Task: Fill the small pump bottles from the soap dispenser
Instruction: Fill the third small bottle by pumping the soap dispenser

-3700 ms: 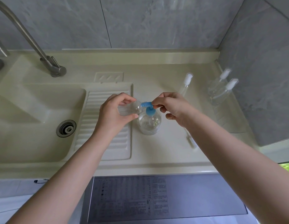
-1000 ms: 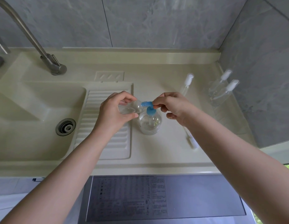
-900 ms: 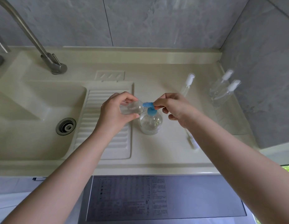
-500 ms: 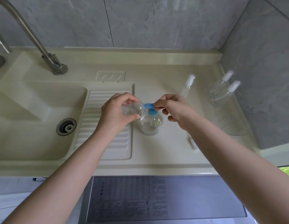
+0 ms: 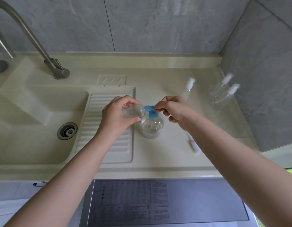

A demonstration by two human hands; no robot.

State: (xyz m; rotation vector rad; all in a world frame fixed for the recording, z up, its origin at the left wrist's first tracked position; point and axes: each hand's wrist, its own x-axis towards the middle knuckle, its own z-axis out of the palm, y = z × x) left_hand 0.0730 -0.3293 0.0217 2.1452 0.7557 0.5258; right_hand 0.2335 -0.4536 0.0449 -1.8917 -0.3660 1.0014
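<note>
A clear soap dispenser [image 5: 152, 126] with a blue pump head [image 5: 151, 110] stands on the cream counter beside the ribbed drainboard. My left hand [image 5: 116, 115] grips a small clear bottle [image 5: 132, 111], tilted on its side with its open mouth against the blue spout. My right hand [image 5: 172, 110] pinches the back of the blue pump head with thumb and fingers. A loose white pump top with its tube [image 5: 191, 144] lies on the counter to the right, partly hidden by my right forearm.
A small pump bottle [image 5: 188, 87] stands behind my right hand. Two more small pump bottles [image 5: 223, 94] stand at the right wall. The sink basin [image 5: 32, 122] with its drain and a steel tap [image 5: 48, 63] lie left. A grey appliance top [image 5: 158, 202] sits below the counter's edge.
Almost nothing differs: both hands stay at the dispenser, the small bottle still against the spout. The view has shifted slightly.
</note>
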